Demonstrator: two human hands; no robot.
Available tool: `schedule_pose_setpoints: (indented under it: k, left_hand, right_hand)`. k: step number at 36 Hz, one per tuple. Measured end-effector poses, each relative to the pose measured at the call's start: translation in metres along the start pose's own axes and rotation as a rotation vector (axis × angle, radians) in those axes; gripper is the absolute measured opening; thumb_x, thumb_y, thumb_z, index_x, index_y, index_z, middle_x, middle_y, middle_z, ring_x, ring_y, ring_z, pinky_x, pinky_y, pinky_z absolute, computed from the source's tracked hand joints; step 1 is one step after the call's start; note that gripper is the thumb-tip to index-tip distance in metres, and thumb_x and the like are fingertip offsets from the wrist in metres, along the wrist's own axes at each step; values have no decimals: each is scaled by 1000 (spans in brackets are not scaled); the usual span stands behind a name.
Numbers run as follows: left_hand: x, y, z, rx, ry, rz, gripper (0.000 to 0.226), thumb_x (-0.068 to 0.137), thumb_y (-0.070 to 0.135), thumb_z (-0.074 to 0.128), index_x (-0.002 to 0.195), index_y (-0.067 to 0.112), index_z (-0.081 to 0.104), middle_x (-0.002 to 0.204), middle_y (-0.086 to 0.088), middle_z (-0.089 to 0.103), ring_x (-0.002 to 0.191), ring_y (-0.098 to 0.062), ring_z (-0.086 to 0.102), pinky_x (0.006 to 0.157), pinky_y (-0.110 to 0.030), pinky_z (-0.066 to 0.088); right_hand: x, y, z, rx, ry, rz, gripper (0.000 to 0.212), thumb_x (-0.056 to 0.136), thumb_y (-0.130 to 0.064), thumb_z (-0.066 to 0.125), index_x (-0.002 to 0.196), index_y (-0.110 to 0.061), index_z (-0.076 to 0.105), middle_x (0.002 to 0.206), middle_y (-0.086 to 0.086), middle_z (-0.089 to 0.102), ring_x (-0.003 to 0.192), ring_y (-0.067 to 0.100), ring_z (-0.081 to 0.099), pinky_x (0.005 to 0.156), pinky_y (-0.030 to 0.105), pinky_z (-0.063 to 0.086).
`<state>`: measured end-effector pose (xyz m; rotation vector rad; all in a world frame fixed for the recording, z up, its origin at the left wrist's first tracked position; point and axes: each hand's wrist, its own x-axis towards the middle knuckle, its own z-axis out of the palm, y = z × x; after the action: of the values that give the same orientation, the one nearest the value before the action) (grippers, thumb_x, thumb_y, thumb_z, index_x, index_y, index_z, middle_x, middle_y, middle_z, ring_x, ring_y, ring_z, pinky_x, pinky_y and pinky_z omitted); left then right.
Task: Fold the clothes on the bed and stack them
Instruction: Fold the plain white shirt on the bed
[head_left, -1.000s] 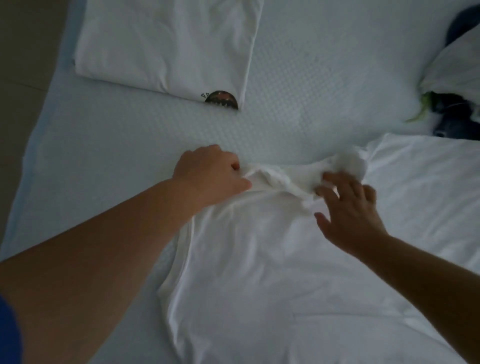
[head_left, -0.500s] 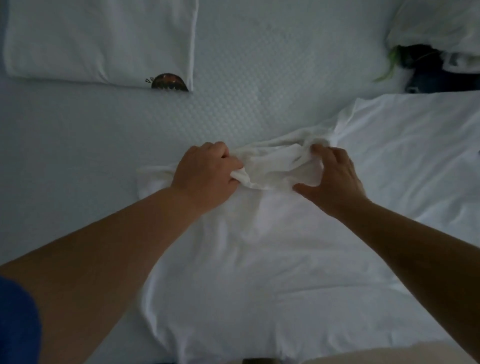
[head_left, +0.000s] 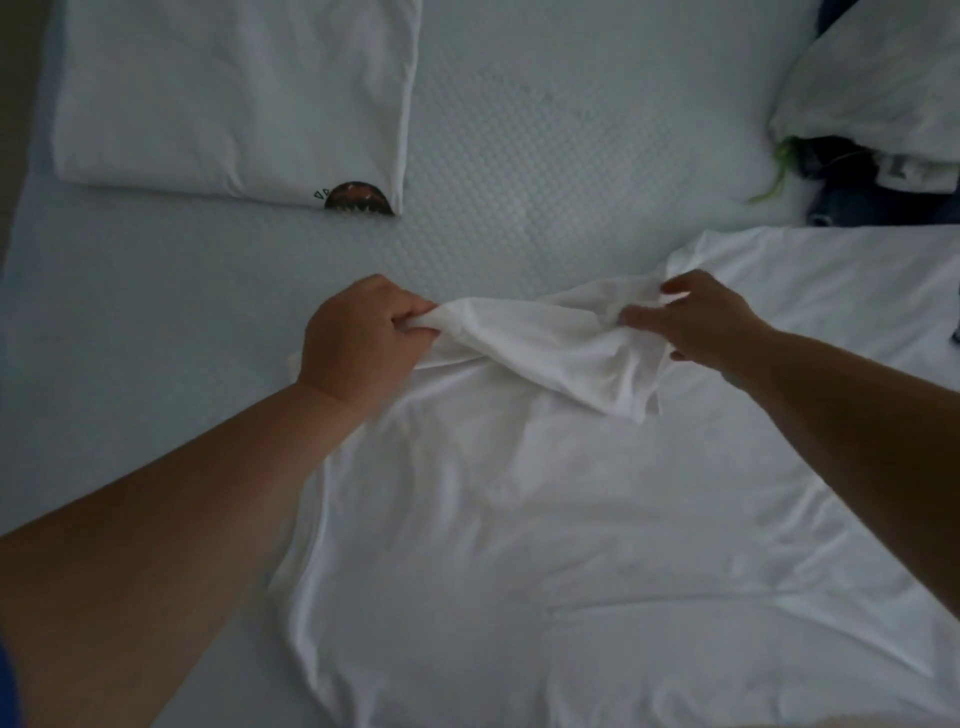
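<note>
Hands: left hand (head_left: 363, 338) and right hand (head_left: 706, 317) both grasping white shirt (head_left: 519, 519), centre frame.
Risk: bunched sleeve could fold crooked.

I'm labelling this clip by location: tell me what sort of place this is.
Most likely a bedroom. The work surface is a bed with a textured white cover, a folded white T-shirt lies on it, and unsorted clothes are piled at the far right.
</note>
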<state>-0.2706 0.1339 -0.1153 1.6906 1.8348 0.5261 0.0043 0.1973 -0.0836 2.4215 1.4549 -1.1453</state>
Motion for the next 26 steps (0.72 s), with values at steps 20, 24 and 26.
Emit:
schedule_pose_setpoints:
  k: [20, 24, 26]
  left_hand:
    - [65, -29, -23, -271, 133, -403, 21, 81, 39, 65, 70, 20, 64, 58, 10, 53, 67, -16, 53, 58, -25, 30]
    - [81, -38, -23, -208, 77, -489, 30, 82, 37, 59, 57, 22, 51, 58, 9, 50, 70, -21, 52, 57, -27, 29]
    - [82, -42, -22, -171, 53, -505, 25, 82, 32, 56, 60, 21, 51, 64, 4, 54, 78, -26, 55, 60, -27, 31]
  right_hand:
    - [30, -176, -63, 283, 160, -431, 34, 85, -26, 67, 118, -25, 58, 100, -1, 62, 93, 15, 64, 86, 36, 55]
    - [58, -209, -56, 219, 177, -413, 60, 88, -34, 63, 141, -20, 38, 132, 2, 52, 116, 20, 53, 97, 37, 45]
    - [64, -206, -46, -86, 250, -427, 47, 92, -21, 58, 137, -15, 45, 132, 5, 48, 119, 25, 48, 96, 34, 41]
